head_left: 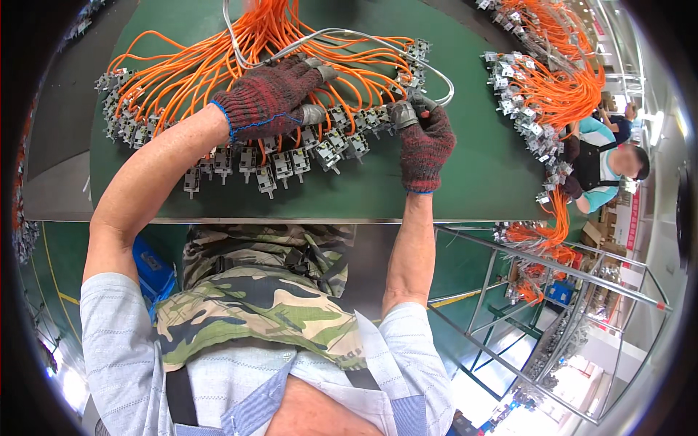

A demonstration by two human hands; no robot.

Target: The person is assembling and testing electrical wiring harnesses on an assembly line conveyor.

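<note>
A bundle of orange cables (265, 25) fans out across the green table, ending in rows of small grey box-shaped parts with short shafts (283, 166). My left hand (273, 98), in a dark red knit glove with grey-wrapped fingertips, lies over the cables. Its fingers are stretched out, the thumb apart from them. At the right end of the rows is my right hand (427, 142), gloved alike. Thumb and fingers close together there beside the grey parts; what is between them is hidden. A grey-white cable (349, 30) loops over the orange ones and curves down by my right hand.
The green tabletop (480, 163) ends at a straight front edge before my body. More orange cable bundles (563, 91) with grey parts lie on the right, where a co-worker (611, 163) stands. Below them is a metal tube frame (552, 272). A blue bin (153, 269) sits under my left arm.
</note>
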